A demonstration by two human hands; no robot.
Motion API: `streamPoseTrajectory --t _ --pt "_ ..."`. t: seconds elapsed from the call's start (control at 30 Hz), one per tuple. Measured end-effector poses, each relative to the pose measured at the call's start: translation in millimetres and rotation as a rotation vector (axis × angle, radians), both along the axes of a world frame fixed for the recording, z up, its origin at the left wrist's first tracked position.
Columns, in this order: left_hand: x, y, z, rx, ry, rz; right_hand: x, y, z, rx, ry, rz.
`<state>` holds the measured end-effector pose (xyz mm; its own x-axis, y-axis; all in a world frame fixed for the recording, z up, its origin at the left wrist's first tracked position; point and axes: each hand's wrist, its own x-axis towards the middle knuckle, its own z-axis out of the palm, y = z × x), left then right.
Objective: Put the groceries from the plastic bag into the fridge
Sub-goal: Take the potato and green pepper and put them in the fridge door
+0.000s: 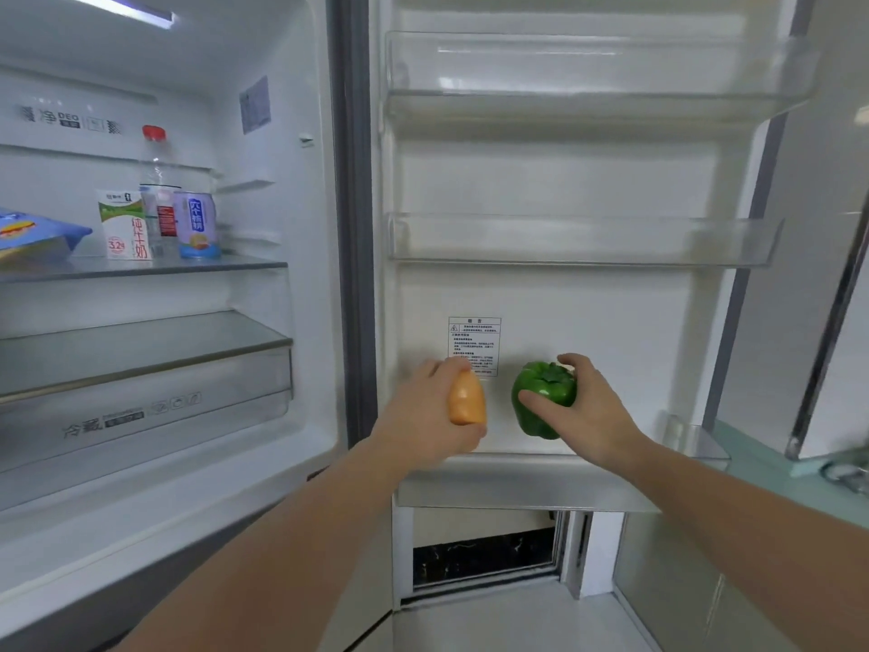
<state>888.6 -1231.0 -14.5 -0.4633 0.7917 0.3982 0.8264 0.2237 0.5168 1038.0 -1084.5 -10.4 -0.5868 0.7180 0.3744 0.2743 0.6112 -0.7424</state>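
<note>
At the far left, on the glass shelf (141,265) inside the open white fridge (301,275), a blue plastic snack bag (37,235) lies at the left edge. To its right stand a white and green milk carton (124,225), a clear plastic bottle with a red cap (157,190) and a pale purple can (196,225), close together near the right end of the shelf. Below this shelf there is a second glass shelf and a clear drawer (146,411).

The left arm reaches forward and up, almost straight, to the open fridge door. The left hand (432,416) holds an orange carrot (466,400), with the fingers curled round it and the thumb below; the carrot stands nearly upright over the left part of the lowest clear door shelf (526,482).

Just to the right, the right arm reaches in the same way. The right hand (588,407) grips a shiny green bell pepper (541,400) from its right side, thumb across the front and fingers over the top near the stem. The pepper is above the middle of the same door shelf, apart from the carrot. I cannot tell if either vegetable touches the shelf floor.
</note>
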Motion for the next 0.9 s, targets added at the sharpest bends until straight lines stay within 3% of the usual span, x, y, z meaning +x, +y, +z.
streamPoseTrajectory --t 0.3,0.43,0.7,0.9 --pt "-14.5 42.1 -15.7 -0.321 -0.222 0.098 -23.0 41.7 -23.1 -0.122 -0.385 0.038" --pt "-20.8 53.4 -21.3 -0.432 -0.221 0.132 -30.0 52.3 -29.0 -0.108 -0.445 0.061" --pt "-22.8 62.0 -22.8 -0.43 -0.177 0.074 -39.2 63.5 -31.8 0.025 -0.682 0.016" --pt "-21.3 60.3 -20.8 -0.399 -0.131 0.066 -38.3 61.3 -32.4 0.049 -0.66 0.019"
